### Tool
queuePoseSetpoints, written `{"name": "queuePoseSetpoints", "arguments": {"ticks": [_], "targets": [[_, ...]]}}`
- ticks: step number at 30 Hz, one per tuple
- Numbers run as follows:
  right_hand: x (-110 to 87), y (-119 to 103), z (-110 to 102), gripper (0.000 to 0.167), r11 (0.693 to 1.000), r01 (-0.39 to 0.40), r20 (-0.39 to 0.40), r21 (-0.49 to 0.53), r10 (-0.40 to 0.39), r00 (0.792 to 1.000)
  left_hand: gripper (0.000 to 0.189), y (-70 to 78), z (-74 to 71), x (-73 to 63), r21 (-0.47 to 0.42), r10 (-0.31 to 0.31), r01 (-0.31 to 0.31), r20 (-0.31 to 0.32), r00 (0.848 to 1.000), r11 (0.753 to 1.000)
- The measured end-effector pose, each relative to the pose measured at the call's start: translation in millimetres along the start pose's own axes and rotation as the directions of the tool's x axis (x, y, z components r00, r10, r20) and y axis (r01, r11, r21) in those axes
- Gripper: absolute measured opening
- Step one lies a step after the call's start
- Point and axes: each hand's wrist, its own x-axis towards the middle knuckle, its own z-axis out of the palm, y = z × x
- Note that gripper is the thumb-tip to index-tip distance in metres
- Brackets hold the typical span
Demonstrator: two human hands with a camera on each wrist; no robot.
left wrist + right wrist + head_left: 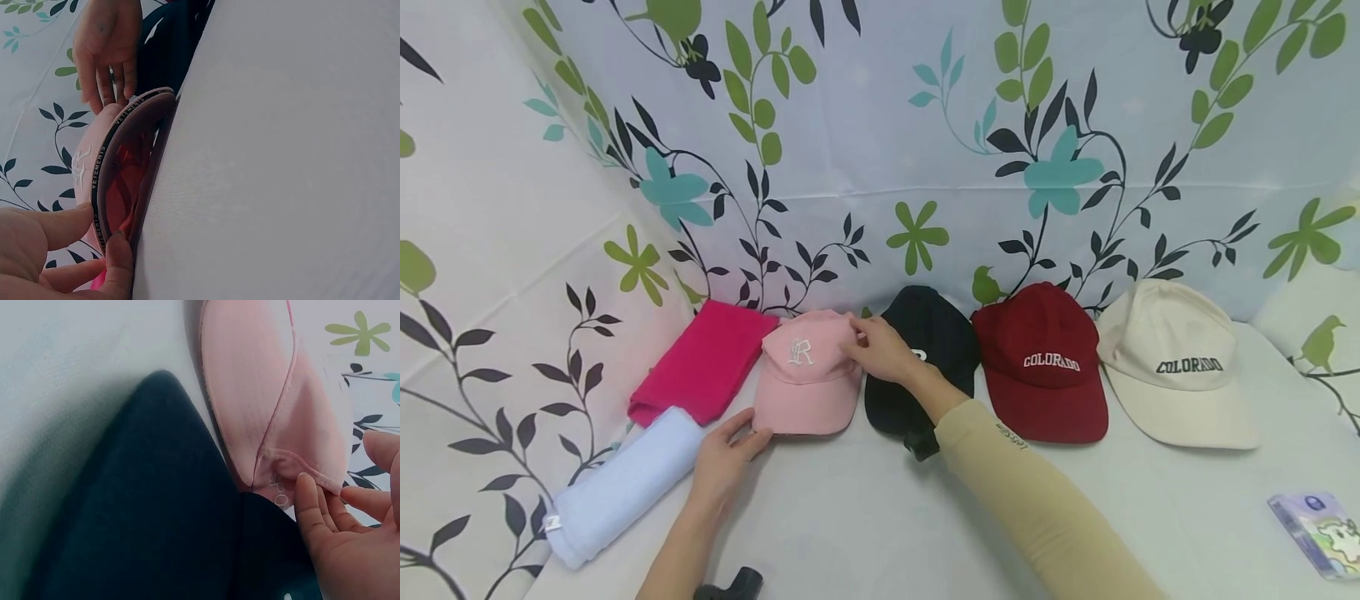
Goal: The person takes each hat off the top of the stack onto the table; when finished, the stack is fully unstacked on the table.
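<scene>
A pink cap (808,367) with a white letter R on its crown lies on the white-covered table, brim toward me. My left hand (730,454) holds the left edge of its brim, and in the left wrist view the thumb (119,259) lies on the underside. On the other side, my right hand (883,348) pinches the cap's edge near the back of the crown; its fingers (307,497) show there in the right wrist view. Under the right forearm is a black cap (925,321), partly hidden, close against the pink one.
Right of the black cap are a dark red cap (1045,367) and a cream cap (1180,367), both lettered COLORADO. A folded magenta cloth (703,362) and a rolled light blue towel (625,487) lie at left. A small purple pack (1318,533) sits at right.
</scene>
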Motion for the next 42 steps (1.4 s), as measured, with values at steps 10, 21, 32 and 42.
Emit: {"name": "queuePoseSetpoints", "arguments": {"ticks": [10, 21, 32, 42], "targets": [[-2.7, -0.3, -6.6, 0.056, 1.0, -0.001, 0.023, 0.009, 0.001, 1.0, 0.065, 3.1, 4.5, 0.7, 0.004, 0.002, -0.002, 0.006, 1.0, 1.0], [-7.2, -0.9, -15.3, 0.055, 0.998, 0.058, 0.025, -0.004, -0.057, 0.998, 0.068, 0.3, 1.3, -3.5, -0.012, 0.027, -0.027, 0.013, 1.0, 1.0], [-17.5, 1.8, -32.4, 0.054, 0.994, 0.077, 0.024, 0.075, -0.079, 0.997, 0.074, -0.3, -2.0, -10.6, -0.123, 0.032, -0.031, 0.008, 0.999, 0.992], [-39.1, 4.1, -50.0, 0.062, 0.994, 0.068, 0.012, 0.086, -0.069, 0.998, 0.075, 1.8, -2.8, -16.0, -0.177, 0.128, -0.123, 0.018, 0.992, 0.976]]}}
